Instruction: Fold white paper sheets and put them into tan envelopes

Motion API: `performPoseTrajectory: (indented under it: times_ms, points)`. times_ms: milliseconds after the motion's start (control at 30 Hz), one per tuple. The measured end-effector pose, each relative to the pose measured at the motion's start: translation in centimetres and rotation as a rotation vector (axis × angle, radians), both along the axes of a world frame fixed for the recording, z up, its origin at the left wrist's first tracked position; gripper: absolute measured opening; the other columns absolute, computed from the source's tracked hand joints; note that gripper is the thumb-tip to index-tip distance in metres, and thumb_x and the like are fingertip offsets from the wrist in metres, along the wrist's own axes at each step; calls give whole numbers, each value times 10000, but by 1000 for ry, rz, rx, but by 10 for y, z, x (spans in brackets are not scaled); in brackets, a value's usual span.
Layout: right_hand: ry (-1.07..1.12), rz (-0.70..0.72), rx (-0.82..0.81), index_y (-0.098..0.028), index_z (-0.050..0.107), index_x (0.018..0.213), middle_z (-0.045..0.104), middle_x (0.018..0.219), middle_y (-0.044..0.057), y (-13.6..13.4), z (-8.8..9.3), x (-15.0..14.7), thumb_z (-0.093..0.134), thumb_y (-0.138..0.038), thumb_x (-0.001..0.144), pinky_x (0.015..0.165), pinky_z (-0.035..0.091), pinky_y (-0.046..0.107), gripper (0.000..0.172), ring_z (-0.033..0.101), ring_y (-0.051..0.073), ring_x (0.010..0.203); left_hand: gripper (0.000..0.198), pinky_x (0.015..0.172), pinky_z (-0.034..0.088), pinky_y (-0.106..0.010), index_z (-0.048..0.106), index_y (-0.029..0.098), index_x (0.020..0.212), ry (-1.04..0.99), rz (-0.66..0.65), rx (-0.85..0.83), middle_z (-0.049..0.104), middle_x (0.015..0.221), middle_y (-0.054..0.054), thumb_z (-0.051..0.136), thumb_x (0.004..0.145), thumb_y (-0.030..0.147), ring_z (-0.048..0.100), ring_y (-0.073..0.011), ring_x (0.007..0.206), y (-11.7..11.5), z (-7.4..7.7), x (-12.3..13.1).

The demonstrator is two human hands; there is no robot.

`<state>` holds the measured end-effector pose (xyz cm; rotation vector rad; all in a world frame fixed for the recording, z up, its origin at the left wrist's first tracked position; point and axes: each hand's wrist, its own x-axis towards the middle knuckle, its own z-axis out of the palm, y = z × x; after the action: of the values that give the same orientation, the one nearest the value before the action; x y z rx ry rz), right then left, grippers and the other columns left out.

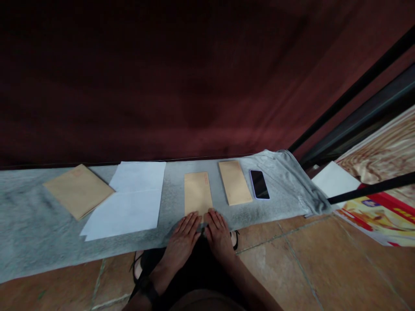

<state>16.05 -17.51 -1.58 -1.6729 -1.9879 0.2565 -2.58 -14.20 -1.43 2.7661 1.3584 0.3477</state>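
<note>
A brown paper envelope (197, 192) with small red print at its upper right lies upright in front of me on the grey cloth. My left hand (184, 235) rests with straight fingers on its near left corner. On the near right corner lie the outstretched fingers of my right hand (219, 233). Both hands are palm down, and their thumbs come close together at the envelope's near edge. To the right is a stack of brown envelopes (235, 183), slightly turned. White paper sheets (129, 201) lie to the left, partly under more brown envelopes (79, 190).
A phone (259, 185) with a pale purple case lies right of the envelopes. The grey cloth (29, 233) covers a narrow bench against a dark red curtain (181, 86). Black bars (356, 90) and a red-yellow carton (382, 216) stand at the right. Floor tiles (269, 259) show below.
</note>
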Motion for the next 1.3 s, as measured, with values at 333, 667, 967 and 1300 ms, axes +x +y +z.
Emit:
performPoseTrajectory:
  times_ms: [333, 667, 967, 1300]
  points:
    - [206, -318, 22, -189, 654, 1163, 605, 1267, 137, 21, -2, -2, 522, -215, 913, 1031, 447, 502, 283, 539, 295, 1202, 445, 1029, 515, -407, 655, 149, 1289, 191, 35, 70, 626, 1397, -132, 473, 899, 33, 590, -266, 1279, 9, 24, 26]
    - [992, -260, -94, -217, 673, 951, 699, 847, 16, 39, 24, -7, 535, -396, 881, 777, 536, 319, 237, 641, 180, 785, 470, 934, 546, -374, 585, 77, 1357, 78, 188, 4, 674, 1263, -186, 458, 907, 34, 654, -263, 1129, 15, 47, 45]
    - [1014, -121, -12, -211, 678, 1106, 724, 1085, 64, 38, 91, -13, 516, -422, 970, 912, 544, 346, 299, 673, 201, 1004, 336, 649, 556, -290, 708, 160, 888, -1222, 576, -534, 739, 831, -79, 540, 958, 442, 688, -189, 692, 34, 82, 39]
    - [379, 123, 37, -222, 590, 1389, 621, 1397, 100, 13, 32, -5, 415, -268, 1037, 1124, 472, 440, 396, 562, 219, 1317, 66, 764, 601, -305, 696, 125, 897, -2083, 864, -1272, 765, 858, -73, 673, 872, 181, 724, -166, 731, 8, 38, 54]
